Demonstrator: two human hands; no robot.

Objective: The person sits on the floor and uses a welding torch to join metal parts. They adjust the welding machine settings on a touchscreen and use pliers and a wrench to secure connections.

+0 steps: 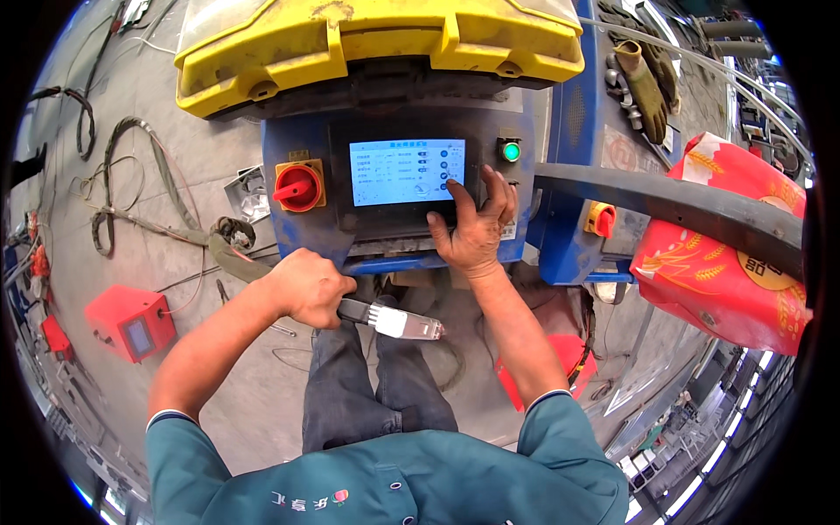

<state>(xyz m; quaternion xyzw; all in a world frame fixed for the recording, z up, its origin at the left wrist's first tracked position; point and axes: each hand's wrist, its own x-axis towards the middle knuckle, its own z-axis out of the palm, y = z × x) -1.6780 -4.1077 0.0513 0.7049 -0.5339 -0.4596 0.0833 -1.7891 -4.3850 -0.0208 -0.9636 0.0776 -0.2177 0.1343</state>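
In my left hand (311, 287), a hand-held welding gun (406, 323) with a black handle and a silver-white head points to the right, over my legs. My fingers are wrapped round the handle. My right hand (477, 229) is spread in front of the blue machine cabinet (297, 229), holding nothing. Its index fingertip is at the lower right of the lit touchscreen (394, 173); whether it touches the glass I cannot tell. Left of the screen is a red rotary switch (298, 186) on a yellow plate. A green lit button (511, 152) sits to the screen's right.
A yellow-lidded case (376, 39) lies on top of the cabinet. Thick cables (162, 175) run across the floor at left, near a red box (131, 323). At right are a dark metal bar (665, 199), a red printed sack (713, 280) and work gloves (641, 92).
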